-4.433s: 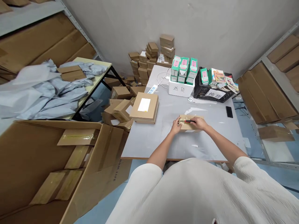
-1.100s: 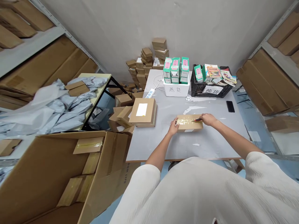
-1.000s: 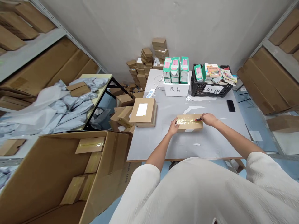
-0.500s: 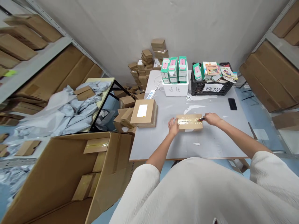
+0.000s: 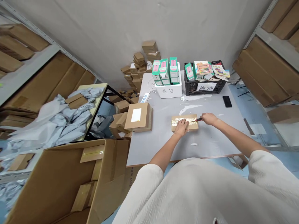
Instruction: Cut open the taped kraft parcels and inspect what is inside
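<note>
A small cardboard box point(image 5: 192, 125) with shiny tape along its top lies on the grey table point(image 5: 161, 146) in front of me. Across the box's taped top rests my left hand point(image 5: 182, 127), its fingers stretched out and pressing down. In my right hand point(image 5: 208, 119), closed at the box's right end, is a thin dark tool with a little red, which looks like a box cutter point(image 5: 199, 119). Its tip meets the right end of the tape. The blade itself is too small to make out.
Left on the table sits a larger labelled carton point(image 5: 147, 121). Behind are a white bin point(image 5: 168, 91) of green-and-pink boxes, a black crate point(image 5: 203, 87) with books, a power strip point(image 5: 145, 97) and a phone point(image 5: 227, 101). A big open carton point(image 5: 112, 174) stands at the left.
My left hand has moved from the box's left end onto its top. The right hand, with the cutter, stays at the right end. The whole view has shifted slightly.
</note>
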Demonstrator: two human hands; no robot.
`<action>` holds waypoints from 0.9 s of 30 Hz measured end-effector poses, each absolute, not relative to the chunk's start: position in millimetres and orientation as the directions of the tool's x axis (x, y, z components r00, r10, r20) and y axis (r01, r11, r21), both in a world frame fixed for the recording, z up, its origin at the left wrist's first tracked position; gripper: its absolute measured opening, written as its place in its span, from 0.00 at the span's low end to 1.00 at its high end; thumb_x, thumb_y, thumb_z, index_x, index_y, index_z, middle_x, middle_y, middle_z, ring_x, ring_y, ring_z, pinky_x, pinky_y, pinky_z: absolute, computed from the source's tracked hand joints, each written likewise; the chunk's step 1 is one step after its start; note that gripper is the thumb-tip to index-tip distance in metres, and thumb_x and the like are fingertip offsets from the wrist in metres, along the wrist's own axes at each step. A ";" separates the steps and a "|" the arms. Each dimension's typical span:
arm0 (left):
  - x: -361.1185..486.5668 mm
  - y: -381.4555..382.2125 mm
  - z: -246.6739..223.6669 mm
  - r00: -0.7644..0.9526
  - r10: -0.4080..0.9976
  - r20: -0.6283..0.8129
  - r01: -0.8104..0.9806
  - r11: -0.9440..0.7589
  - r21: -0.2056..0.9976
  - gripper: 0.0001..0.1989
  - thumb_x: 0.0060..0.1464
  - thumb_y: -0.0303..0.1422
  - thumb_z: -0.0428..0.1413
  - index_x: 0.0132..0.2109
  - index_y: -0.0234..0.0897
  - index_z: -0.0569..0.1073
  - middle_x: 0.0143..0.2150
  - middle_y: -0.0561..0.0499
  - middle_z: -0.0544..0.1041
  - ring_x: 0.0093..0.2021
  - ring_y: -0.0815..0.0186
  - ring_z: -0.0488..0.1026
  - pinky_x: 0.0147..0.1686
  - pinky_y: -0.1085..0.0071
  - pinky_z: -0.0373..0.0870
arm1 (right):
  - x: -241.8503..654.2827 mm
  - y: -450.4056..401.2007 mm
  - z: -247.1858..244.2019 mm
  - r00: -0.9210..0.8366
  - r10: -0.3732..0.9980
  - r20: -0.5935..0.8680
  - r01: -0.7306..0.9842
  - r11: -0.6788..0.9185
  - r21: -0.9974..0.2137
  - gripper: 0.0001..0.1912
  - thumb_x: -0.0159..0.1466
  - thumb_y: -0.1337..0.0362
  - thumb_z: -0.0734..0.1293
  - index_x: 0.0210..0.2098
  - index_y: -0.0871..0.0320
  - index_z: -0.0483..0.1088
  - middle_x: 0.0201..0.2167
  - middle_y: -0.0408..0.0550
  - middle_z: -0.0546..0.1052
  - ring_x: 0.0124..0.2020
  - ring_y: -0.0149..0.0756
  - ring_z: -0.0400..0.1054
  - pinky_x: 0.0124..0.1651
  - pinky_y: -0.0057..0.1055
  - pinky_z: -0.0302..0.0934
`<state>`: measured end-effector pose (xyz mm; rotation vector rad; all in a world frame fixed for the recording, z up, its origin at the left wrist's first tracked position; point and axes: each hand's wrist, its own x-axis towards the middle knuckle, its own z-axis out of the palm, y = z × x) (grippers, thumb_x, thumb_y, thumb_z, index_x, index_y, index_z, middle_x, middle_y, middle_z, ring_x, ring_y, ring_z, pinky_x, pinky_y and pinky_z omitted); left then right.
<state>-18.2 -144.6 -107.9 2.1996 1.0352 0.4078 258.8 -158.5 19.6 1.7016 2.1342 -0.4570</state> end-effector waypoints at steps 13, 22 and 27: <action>-13.7 -148.7 -85.2 0.630 0.764 -0.141 0.711 -0.494 0.501 0.30 0.59 0.31 0.68 0.65 0.48 0.68 0.72 0.42 0.66 0.76 0.46 0.61 0.76 0.46 0.58 | 298.1 -161.3 11.6 -0.220 0.856 -0.468 0.974 0.218 -0.059 0.18 0.77 0.63 0.61 0.55 0.53 0.82 0.53 0.59 0.81 0.51 0.51 0.77 0.47 0.37 0.64; -8.4 -141.7 -78.3 0.596 0.761 -0.256 0.788 -0.493 0.370 0.32 0.56 0.30 0.70 0.63 0.43 0.67 0.69 0.38 0.66 0.75 0.44 0.61 0.75 0.48 0.55 | 326.5 -175.3 -26.3 -0.260 0.881 -0.395 0.921 0.103 -0.377 0.17 0.74 0.53 0.64 0.51 0.50 0.83 0.44 0.51 0.83 0.43 0.45 0.75 0.40 0.33 0.60; -17.5 -133.8 -73.1 0.594 0.736 -0.324 0.803 -0.519 0.293 0.32 0.53 0.30 0.73 0.61 0.42 0.68 0.68 0.38 0.67 0.73 0.45 0.61 0.72 0.50 0.56 | 320.6 -182.7 -44.3 -0.292 0.888 -0.354 0.810 0.032 -0.586 0.19 0.70 0.47 0.67 0.47 0.50 0.84 0.33 0.47 0.81 0.34 0.42 0.71 0.38 0.33 0.59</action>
